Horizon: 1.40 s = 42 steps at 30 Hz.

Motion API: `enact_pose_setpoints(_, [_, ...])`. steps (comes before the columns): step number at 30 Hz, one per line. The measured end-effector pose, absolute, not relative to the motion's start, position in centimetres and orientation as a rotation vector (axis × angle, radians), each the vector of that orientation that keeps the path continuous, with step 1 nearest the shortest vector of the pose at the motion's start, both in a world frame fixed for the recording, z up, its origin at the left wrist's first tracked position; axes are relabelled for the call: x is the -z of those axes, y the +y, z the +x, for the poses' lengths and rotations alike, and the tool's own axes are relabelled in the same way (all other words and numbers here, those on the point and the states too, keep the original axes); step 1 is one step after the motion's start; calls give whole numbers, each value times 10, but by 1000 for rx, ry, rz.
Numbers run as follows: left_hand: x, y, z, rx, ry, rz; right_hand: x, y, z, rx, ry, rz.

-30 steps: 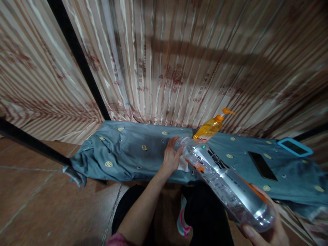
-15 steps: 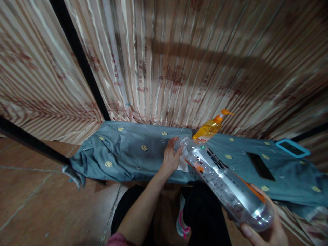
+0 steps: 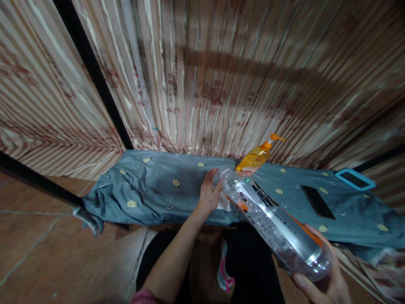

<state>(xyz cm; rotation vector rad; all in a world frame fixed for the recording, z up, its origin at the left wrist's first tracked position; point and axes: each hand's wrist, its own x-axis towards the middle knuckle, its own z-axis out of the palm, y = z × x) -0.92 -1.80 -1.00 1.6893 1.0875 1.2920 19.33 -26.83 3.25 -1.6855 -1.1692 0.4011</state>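
A large clear plastic bottle [image 3: 268, 219] with a silver and orange label lies slanted across my front, its neck toward the upper left. My left hand [image 3: 210, 192] is closed around the neck end; whether a cap is there I cannot tell. Around the base at the lower right, my right hand [image 3: 322, 274] has its thumb on the near side and fingers on the far side. Just behind the bottle's neck stands a pump bottle [image 3: 255, 159] of yellow liquid with an orange pump head. Under my left hand, something white [image 3: 224, 203] shows in part on the cloth.
A grey-blue cloth [image 3: 158, 198] with yellow pineapple prints covers the narrow table. On its right lie a black phone [image 3: 317, 202] and a blue-framed device [image 3: 356, 179]. Striped curtain [image 3: 209, 76] hangs behind, with dark poles [image 3: 95, 76] at the left. My legs are below.
The view has shifted slightly, so everything sits a little further left. Both hands keep their hold on the clear bottle, which stays at nearly the same slant.
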Motion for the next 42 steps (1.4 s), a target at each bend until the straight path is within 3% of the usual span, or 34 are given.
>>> enact_pose_setpoints(22, [16,-16,-8,-1327,1057,1709,-51,-262,171,-480,-993,-1626])
enact_pose_setpoints(42, [14,-16,-7,-1337,1071,1687,-31,-270,195,-415,-1122,-1652])
